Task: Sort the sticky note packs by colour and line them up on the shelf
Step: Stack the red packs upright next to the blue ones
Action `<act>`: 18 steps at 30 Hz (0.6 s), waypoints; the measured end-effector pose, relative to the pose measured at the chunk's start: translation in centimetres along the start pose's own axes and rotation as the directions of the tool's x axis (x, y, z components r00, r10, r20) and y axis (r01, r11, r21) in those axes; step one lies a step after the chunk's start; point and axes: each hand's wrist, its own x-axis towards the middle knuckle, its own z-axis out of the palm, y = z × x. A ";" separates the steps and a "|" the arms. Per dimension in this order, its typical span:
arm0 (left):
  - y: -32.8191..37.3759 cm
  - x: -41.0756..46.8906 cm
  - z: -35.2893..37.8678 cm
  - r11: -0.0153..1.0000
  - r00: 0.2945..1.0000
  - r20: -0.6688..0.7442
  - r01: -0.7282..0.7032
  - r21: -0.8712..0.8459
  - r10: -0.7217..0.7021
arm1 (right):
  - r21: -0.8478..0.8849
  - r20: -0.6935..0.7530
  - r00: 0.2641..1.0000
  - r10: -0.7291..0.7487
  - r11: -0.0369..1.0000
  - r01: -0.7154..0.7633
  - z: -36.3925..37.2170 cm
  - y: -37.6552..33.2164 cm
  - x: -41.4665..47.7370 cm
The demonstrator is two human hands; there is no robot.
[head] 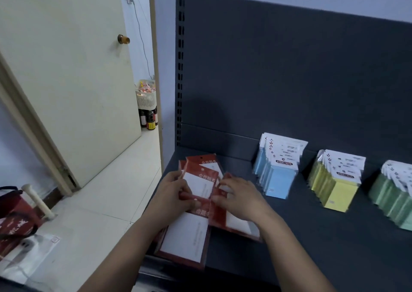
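Three colours look sorted already: blue packs (277, 180), yellow packs (338, 191) and green packs (394, 198) each stand in their own overlapping row on the shelf (312, 258), from centre right out to the right edge. What is left is the red packs (189, 236) at lower centre, lying loose and fanned, not yet lined up. The left hand (176, 193) has its fingers curled round one red pack. The right hand (240, 196) lies bent over the others, and whether it pinches or only presses I cannot tell. Left of centre, a white basket (146, 100) holds what may be small wrapped packets and sits above dark bottles (149, 119).
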 end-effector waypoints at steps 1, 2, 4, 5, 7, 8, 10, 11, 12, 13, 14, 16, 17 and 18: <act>0.1 0.1 0.0 1.000 1.000 -0.025 -0.004 -0.007 0.004 | -0.001 0.001 1.000 -0.007 1.000 0.007 -0.1 0.2 -0.4; 0.3 0.1 -0.1 1.000 0.999 -0.051 -0.004 -0.009 0.004 | -0.005 -0.010 1.000 -0.017 1.000 0.017 -0.2 0.4 -0.7; 0.9 0.0 -0.2 1.000 0.996 -0.094 0.003 0.015 -0.001 | -0.027 -0.040 0.998 -0.052 0.998 0.051 -0.3 0.6 -1.1; 1.3 -0.1 -0.4 0.999 0.993 -0.116 0.011 0.034 -0.007 | -0.050 -0.044 0.997 -0.064 0.997 0.061 -0.4 0.7 -1.2; 1.9 -0.1 -0.8 0.999 0.990 -0.137 0.043 0.015 -0.040 | -0.094 -0.031 0.997 -0.067 0.993 0.064 -0.8 0.9 -1.5; 2.3 -0.1 -1.0 0.996 0.990 -0.124 0.066 -0.056 -0.073 | -0.097 -0.026 0.998 -0.062 0.994 0.060 -1.0 0.9 -1.6; 3.1 -0.1 -1.6 0.963 0.988 -0.074 0.113 -0.243 -0.135 | -0.058 -0.003 0.999 -0.053 0.997 0.053 -1.2 1.0 -1.8; 3.4 0.0 -1.8 0.945 0.987 -0.064 0.121 -0.304 -0.147 | -0.031 0.009 0.998 -0.061 0.998 0.062 -1.3 1.1 -1.8; 3.7 0.2 -2.0 0.935 0.986 -0.062 0.123 -0.332 -0.152 | -0.007 0.015 0.997 -0.076 0.997 0.076 -1.3 1.2 -1.9; 3.9 0.3 -2.2 0.931 0.987 -0.061 0.121 -0.344 -0.150 | 0.025 0.022 0.996 -0.083 0.996 0.082 -1.5 1.4 -2.0; 4.2 0.4 -2.3 0.929 0.988 -0.064 0.112 -0.354 -0.144 | 0.081 0.025 0.996 -0.082 0.994 0.080 -1.8 1.6 -2.0; 4.5 0.9 -2.5 0.911 0.985 -0.094 0.094 -0.402 -0.143 | 0.259 0.014 0.997 -0.082 0.963 0.076 -2.8 2.0 -2.2; 4.7 1.1 -2.6 0.897 0.982 -0.118 0.080 -0.434 -0.144 | 0.360 -0.001 0.995 -0.103 0.928 0.097 -3.5 2.1 -2.4; 4.9 1.3 -2.7 0.887 0.979 -0.145 0.063 -0.457 -0.144 | 0.448 -0.024 0.990 -0.140 0.884 0.135 -4.3 2.3 -2.6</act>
